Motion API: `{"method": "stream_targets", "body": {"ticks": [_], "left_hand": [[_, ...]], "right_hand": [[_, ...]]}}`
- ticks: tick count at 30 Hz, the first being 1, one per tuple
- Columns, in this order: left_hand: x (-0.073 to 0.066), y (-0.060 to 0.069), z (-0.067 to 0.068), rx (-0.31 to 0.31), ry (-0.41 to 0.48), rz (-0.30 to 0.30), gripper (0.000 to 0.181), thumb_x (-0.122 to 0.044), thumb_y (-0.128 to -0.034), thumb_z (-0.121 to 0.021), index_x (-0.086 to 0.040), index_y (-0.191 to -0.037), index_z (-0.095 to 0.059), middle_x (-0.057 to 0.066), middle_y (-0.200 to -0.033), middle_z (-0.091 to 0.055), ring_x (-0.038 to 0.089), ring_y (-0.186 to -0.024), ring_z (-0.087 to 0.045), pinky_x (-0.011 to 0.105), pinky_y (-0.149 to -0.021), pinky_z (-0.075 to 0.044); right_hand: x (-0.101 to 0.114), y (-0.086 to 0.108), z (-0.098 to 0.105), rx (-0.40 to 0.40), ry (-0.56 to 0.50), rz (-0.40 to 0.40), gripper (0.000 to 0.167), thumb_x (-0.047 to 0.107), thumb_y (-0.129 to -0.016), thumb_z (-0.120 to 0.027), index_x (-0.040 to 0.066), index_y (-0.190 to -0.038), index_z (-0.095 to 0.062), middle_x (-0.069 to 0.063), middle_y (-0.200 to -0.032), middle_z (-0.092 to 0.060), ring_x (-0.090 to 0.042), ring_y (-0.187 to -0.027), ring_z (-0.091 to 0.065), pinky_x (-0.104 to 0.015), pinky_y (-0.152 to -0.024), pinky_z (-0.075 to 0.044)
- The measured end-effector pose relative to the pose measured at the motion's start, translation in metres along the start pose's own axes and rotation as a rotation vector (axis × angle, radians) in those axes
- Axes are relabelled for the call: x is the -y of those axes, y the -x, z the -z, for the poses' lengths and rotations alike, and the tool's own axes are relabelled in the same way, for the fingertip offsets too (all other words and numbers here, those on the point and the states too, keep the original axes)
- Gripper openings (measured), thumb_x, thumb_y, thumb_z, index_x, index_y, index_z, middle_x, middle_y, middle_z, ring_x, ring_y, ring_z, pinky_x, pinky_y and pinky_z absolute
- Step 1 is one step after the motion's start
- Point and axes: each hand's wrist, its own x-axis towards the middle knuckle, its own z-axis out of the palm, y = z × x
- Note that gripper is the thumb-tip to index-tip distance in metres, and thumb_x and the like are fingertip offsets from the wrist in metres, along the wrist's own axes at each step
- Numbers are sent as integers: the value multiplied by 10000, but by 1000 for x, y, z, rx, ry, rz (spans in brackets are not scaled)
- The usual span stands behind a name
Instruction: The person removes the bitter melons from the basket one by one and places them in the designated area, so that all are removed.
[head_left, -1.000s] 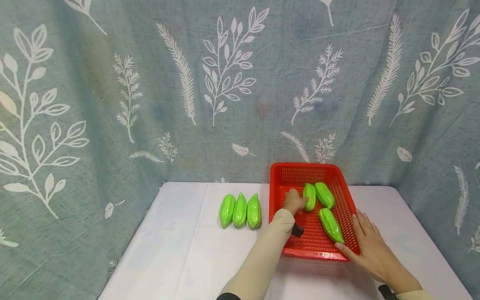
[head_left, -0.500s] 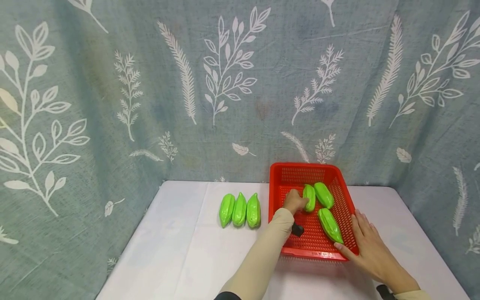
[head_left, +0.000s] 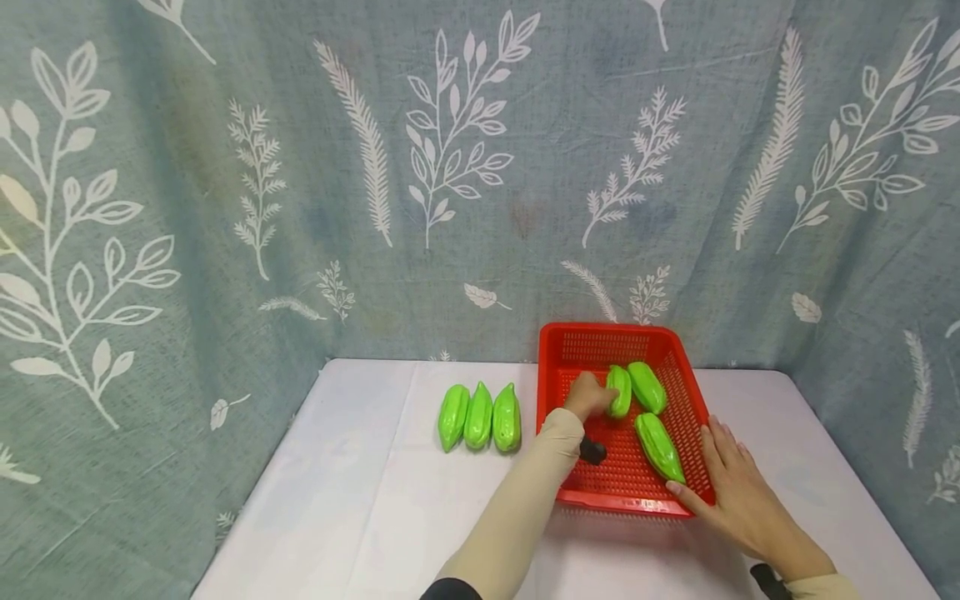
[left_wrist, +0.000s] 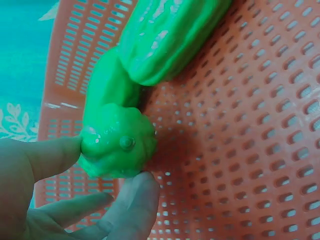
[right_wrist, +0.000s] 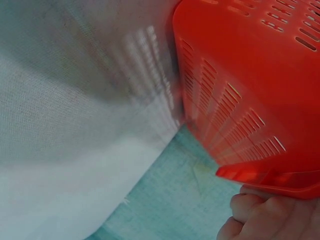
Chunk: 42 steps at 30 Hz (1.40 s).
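In the head view, my left hand [head_left: 588, 395] reaches into a red plastic basket [head_left: 624, 502] and pinches a bright green ridged gourd [head_left: 618, 392]. The left wrist view shows the digits on two sides of the gourd's near end [left_wrist: 120, 142], where a small round nub shows. Behind it lies a second gourd [head_left: 647, 387], and a third gourd [head_left: 660, 447] rests nearer the basket's front right corner. My right hand [head_left: 738, 500] rests on the basket's right rim with straight fingers, its thumb over the front corner. Only part of that hand [right_wrist: 272, 217] shows in the right wrist view.
Left of the basket, three matching gourds [head_left: 480, 417] lie side by side on the white tablecloth [head_left: 322, 508]. A grey-green leaf-patterned curtain [head_left: 480, 208] hangs behind the table and at both sides. The basket stands near the table's back edge.
Both hands stay where they are, the left at the gourd and the right on the basket rim. The view shifts only very slightly.
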Motion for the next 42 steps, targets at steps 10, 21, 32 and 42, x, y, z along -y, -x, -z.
{"method": "stream_targets", "body": {"ticks": [10,21,32,42], "left_hand": [[-10,9,12,13,43,-12,257,-179,-917,-728,-15,-718,-719,-36,-580,-492,126,-559,-475,229,-523,-408],[-9,11,22,71,173,2,260,-162,-944,-702,31,-1109,-757,0,-699,-610,119,-593,-559,388,-759,-636],[-9,16,38,156,232,-49,422,-213,-970,-685,56,-1294,-669,66,-966,-710,155,-716,-632,221,-632,-536],[-3,21,48,191,357,-24,528,-223,-972,-694,65,-1401,-581,197,-1036,-765,158,-762,-705,357,-795,-643]], "right_hand": [[-1,1,0,-8,-8,10,1080,636,-960,-576,-100,-1609,-125,-360,-1669,-130,-542,-1544,-158,-745,-1187,-216],[-1,1,-1,-6,-22,13,1072,626,-965,-577,-93,-1613,-116,-357,-1673,-118,-549,-1542,-150,-739,-1206,-184],[-1,1,0,-1,-32,15,1076,617,-973,-575,-96,-1614,-87,-362,-1677,-92,-544,-1556,-115,-743,-1203,-175],[1,1,0,13,-18,-7,1094,641,-962,-572,-94,-1614,-90,-362,-1674,-96,-549,-1549,-125,-752,-1178,-212]]}}
